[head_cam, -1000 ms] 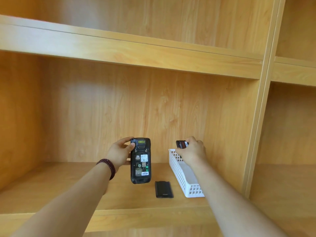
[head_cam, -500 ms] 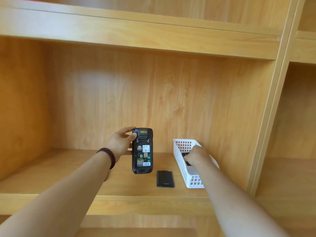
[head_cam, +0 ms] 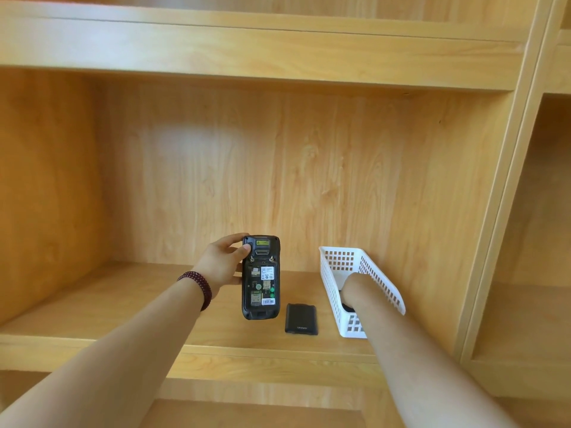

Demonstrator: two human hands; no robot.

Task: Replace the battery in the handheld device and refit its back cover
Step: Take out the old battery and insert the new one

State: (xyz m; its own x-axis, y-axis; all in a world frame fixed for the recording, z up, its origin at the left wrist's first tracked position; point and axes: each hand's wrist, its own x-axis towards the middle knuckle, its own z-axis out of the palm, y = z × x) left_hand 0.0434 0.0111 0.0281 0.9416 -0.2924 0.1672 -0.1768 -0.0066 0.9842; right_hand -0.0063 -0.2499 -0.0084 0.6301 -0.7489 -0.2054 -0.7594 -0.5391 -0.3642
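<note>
My left hand grips the black handheld device by its upper left side and holds it upright above the shelf. Its back faces me with the battery bay open, showing labels and contacts. A flat black back cover with a small logo lies on the shelf just right of the device. My right hand reaches down into the white basket. Its fingers are hidden behind my wrist and the basket wall. Something dark shows inside the basket under my wrist.
All of this is in a wooden shelf unit. The shelf board runs left of the device, with its front edge below my forearms. An upright divider stands right of the basket, with another compartment beyond it.
My right hand held a small dark battery above the basket, then went down into the basket until its fingers are out of sight. My left hand kept the device nearly still.
</note>
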